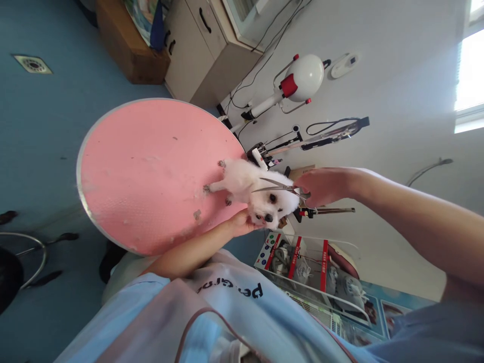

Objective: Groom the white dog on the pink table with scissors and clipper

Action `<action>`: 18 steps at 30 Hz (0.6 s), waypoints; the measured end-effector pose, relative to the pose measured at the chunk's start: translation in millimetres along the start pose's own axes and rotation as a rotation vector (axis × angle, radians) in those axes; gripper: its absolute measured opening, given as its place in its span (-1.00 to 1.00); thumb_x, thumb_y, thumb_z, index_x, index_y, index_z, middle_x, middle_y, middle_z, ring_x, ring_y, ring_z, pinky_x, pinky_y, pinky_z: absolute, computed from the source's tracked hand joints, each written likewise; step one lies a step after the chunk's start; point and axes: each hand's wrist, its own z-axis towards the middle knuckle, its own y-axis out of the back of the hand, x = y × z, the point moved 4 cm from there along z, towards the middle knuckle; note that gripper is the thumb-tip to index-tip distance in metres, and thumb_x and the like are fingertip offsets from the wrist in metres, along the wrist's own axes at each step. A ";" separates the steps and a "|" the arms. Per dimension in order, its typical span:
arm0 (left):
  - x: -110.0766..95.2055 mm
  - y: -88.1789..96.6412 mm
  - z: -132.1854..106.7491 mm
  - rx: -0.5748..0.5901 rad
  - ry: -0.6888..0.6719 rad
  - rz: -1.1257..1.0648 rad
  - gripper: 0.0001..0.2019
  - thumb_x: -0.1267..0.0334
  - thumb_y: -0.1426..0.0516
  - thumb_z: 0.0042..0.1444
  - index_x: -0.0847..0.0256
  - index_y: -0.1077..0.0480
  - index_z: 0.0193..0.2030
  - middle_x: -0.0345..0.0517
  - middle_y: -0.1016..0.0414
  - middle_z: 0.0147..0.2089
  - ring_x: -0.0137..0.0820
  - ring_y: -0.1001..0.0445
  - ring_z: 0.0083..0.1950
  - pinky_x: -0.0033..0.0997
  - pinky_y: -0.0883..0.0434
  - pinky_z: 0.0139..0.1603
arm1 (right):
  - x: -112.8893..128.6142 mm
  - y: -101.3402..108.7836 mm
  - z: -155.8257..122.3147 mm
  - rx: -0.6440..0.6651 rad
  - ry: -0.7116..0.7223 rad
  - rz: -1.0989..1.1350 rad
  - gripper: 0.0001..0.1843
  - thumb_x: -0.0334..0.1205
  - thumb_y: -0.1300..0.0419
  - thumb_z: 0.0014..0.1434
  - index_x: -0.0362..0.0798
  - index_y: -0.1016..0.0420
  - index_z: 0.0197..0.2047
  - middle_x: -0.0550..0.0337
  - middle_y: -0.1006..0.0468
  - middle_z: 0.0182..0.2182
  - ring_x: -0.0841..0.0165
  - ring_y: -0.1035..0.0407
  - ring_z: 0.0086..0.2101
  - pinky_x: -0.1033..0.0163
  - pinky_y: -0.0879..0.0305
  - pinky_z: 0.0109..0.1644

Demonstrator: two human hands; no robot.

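On the pink counter (151,128), apparent fur wisps (152,158) suggest some trimming is done. The dog (242,179) is there, chin cupped in the left hand (241,223); the curled right hand (317,186) grips scissors (283,188), blades parted beside its seemingly unfinished head.

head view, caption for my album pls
White dog on a pink table, left hand at its muzzle, right hand holding open scissors.

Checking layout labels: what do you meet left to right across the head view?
Floor drain → round pink table → white dog → right hand → bright window. Left out: left hand and scissors, both overlapping the dog.
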 end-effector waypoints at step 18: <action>3.5 4.6 3.9 0.062 -0.001 0.032 -0.69 0.31 -0.19 0.13 0.24 -0.42 0.04 0.04 -0.52 -0.01 -0.31 -0.52 -0.09 -0.37 -0.49 -0.16 | 12.8 8.4 -1.1 -0.032 -0.026 0.044 -0.92 -0.46 -0.22 -0.11 -0.11 -0.49 -0.50 0.10 -0.52 -0.53 0.29 -0.41 -0.44 0.23 -0.12 -0.37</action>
